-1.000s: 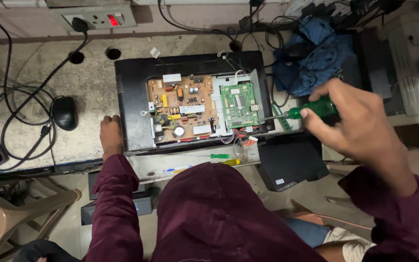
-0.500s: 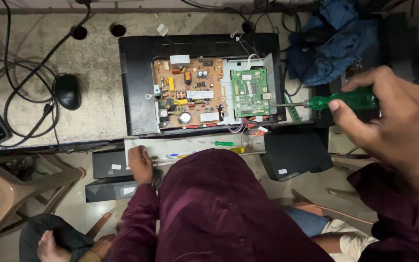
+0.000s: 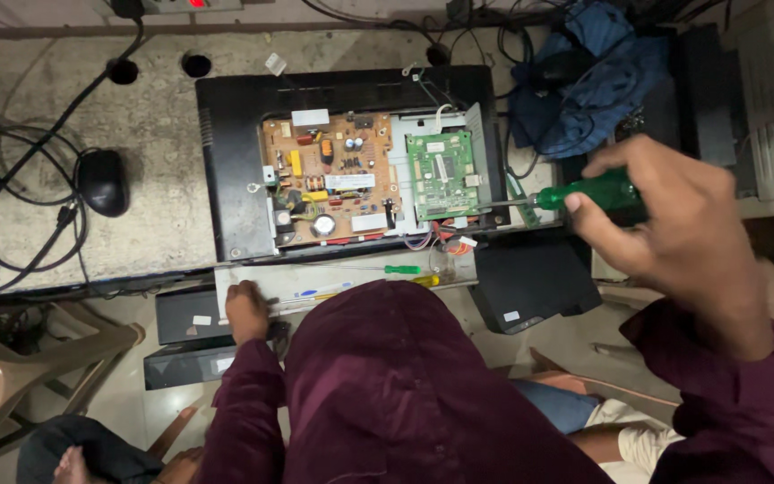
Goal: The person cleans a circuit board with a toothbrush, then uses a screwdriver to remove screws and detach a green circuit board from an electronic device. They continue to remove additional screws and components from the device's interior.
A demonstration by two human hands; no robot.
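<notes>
L hand (image 3: 245, 309) shifted; R hand (image 3: 674, 224) grips 1 screwdriver (image 3: 584, 192).

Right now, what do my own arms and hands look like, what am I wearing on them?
Both arms are covered by long, dark maroon sleeves of a soft, velvety-looking fabric, reaching the wrists. The left hand and right hand are bare: no gloves, rings or watch visible. The left sleeve looks snug, the right sleeve looser and creased.

- Both arms wear long sleeves of dark maroon, velvety cloth.
- The left sleeve (image 3: 244, 403) ends at the wrist, leaving the left hand (image 3: 245, 309) bare.
- The right sleeve (image 3: 736, 394) has a loose cuff; the right hand (image 3: 665, 224) is bare, no rings or watch visible.
</notes>
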